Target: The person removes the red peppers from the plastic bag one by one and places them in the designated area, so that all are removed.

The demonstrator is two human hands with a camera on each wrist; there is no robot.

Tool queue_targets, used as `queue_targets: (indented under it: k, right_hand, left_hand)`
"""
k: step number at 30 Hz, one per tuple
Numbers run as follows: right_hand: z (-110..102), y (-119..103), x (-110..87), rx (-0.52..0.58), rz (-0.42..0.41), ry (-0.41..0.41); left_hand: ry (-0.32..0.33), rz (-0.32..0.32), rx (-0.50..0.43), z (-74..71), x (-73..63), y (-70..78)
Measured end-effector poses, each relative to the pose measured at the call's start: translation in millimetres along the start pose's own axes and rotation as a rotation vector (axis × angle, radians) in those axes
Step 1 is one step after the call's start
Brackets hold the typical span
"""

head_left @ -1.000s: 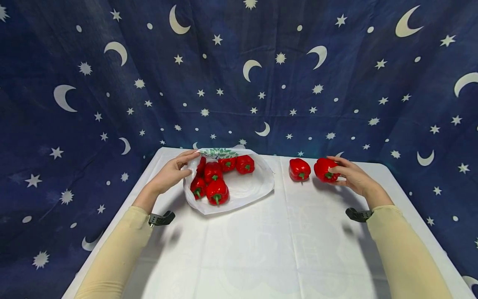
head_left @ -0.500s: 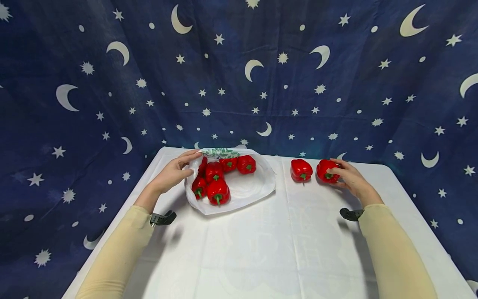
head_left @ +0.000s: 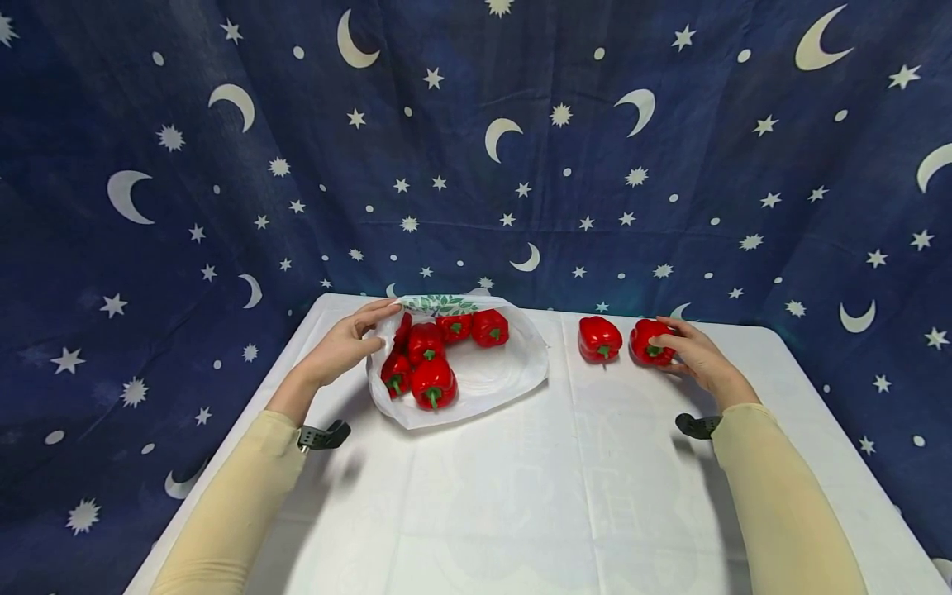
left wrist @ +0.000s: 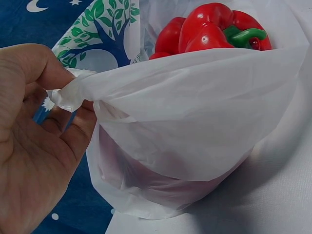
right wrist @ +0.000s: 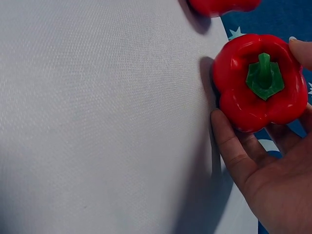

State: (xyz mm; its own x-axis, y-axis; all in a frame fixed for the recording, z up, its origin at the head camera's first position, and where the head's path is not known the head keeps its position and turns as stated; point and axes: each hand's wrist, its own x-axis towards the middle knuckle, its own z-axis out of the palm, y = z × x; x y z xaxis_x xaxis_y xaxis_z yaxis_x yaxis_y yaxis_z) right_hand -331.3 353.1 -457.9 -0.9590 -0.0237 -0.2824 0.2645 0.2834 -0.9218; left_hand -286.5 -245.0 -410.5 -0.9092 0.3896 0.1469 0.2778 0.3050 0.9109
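Red pepper [right wrist: 261, 97] in right grip [head_left: 699, 359]; left grip [head_left: 340, 349] pinches bag [left wrist: 195, 112].

A dark navy cloth [head_left: 446, 240] is hanging right in front of me, closing in the far side and both flanks, with pale crescent moons [head_left: 807, 51], spiky stars [head_left: 561, 115] and little dots [head_left: 599, 54] spreading all over it. Before it a table [head_left: 513, 496] with a white covering is stretching towards me, its far corners rounding off and straight fold lines crossing its surface. Soft light is falling over that white, laying blurred grey shadows [head_left: 303, 508], while the cloth's left side is sinking into deeper blue.
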Motion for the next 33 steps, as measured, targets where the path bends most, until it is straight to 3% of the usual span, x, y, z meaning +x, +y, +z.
queue_targets:
  k: [25,33]
  right_hand:
    - [0.8,-4.8,4.3,-0.203,0.056,-0.028]
    - [1.3,-5.2,2.5,-0.179,0.072,-0.022]
  left_hand:
    - [-0.004,0.009,0.01,0.2,-1.2,1.2]
    - [-0.013,0.012,0.013,1.0,-0.6,0.3]
